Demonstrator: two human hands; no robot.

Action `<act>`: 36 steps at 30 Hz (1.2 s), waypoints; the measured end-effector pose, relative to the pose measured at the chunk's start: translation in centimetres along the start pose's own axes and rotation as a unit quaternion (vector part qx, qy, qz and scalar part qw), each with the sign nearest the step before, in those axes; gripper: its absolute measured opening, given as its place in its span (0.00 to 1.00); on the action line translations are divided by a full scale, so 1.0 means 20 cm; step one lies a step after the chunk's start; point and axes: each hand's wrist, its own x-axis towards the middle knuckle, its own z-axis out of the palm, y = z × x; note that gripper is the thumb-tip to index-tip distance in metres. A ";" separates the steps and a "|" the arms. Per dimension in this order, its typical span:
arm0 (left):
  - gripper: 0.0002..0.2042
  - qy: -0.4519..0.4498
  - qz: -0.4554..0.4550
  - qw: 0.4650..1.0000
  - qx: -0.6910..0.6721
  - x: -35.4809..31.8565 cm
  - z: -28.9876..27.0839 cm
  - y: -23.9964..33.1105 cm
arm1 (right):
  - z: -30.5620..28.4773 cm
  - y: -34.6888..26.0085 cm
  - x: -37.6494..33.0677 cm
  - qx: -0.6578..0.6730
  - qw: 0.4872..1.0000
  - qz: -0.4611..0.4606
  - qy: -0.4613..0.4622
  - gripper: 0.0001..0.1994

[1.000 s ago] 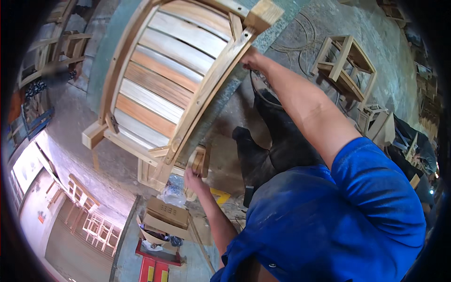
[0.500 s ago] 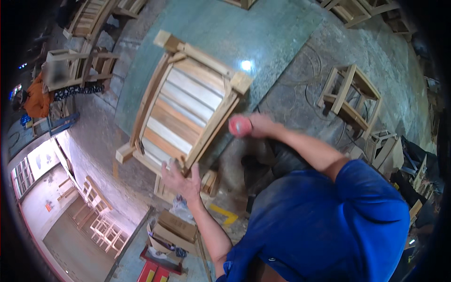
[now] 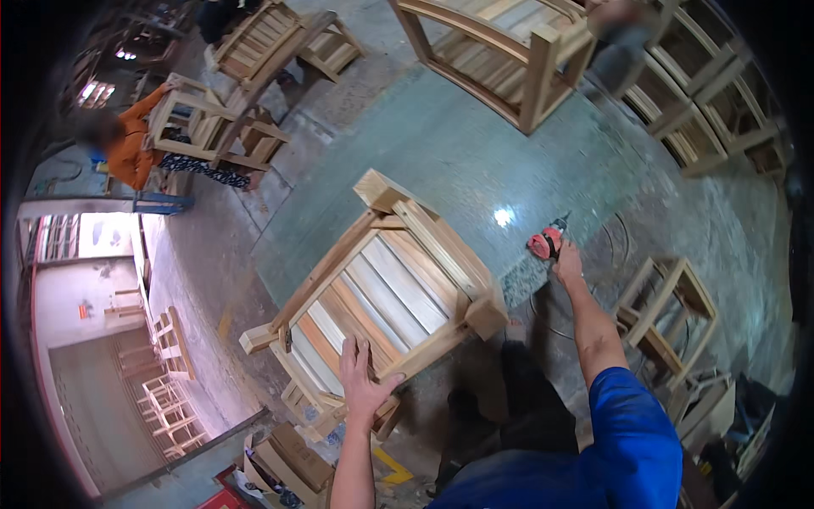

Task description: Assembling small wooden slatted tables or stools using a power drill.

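Observation:
A slatted wooden furniture piece (image 3: pixel 373 293), with pale and brown slats in a frame and thick square legs, sits in front of me at a slant. My left hand (image 3: pixel 363 386) lies on its near edge, fingers stretched over the slats and thumb apart. Off to the right, my right hand (image 3: pixel 570 265) is wrapped round a red cordless drill (image 3: pixel 547 243). The drill's dark bit end points up and away, clear of the wooden piece.
A small wooden frame (image 3: pixel 666 318) stands at the right, near a looped cable (image 3: pixel 623 242). Larger slatted furniture (image 3: pixel 509 64) is at the far side. A person in orange (image 3: pixel 131 148) is at far left beside wooden frames. Cardboard boxes (image 3: pixel 297 458) sit at lower left.
My right hand has carried the drill away from the wooden piece's right side. My left hand, raised at the near edge before, now rests on the slats. The view has shifted.

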 end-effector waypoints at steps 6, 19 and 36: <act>0.43 0.017 -0.004 1.000 -0.014 -0.02 -0.04 0.00 | 0.16 -0.02 0.15 -0.024 0.999 0.027 -0.040 0.37; 0.32 0.150 -0.384 0.853 -0.319 -0.94 0.21 -0.34 | 0.35 -0.27 -0.30 0.364 0.922 -0.108 -0.077 0.22; 0.37 0.015 -0.339 0.820 -0.461 0.20 -0.68 -1.16 | -0.65 -1.48 -0.57 0.549 0.776 0.246 -0.188 0.42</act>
